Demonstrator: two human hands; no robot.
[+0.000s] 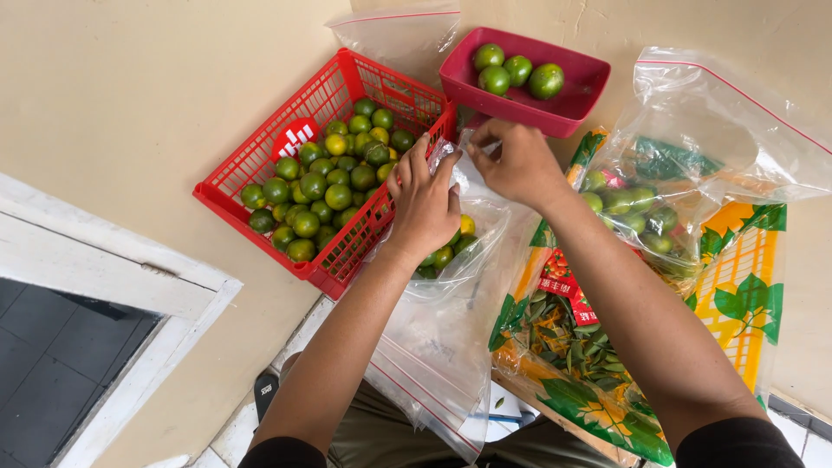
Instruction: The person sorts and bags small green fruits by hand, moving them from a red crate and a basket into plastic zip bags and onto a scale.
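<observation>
Left hand: the left hand [425, 204], at frame centre, gripped the mouth of a clear bag [464, 251].
Right hand: the right hand [520, 160], just right of it, pinched the same bag's top edge.
Bag: it sat at centre, against the basket, with a few limes [444, 256] inside.
Basket: a red basket [260, 165], upper left, was full of green limes.
Tray: a red tray [572, 113], top centre, held four limes.
Right side: another filled clear bag [693, 130] lay on a leaf-printed sack [745, 286].
</observation>
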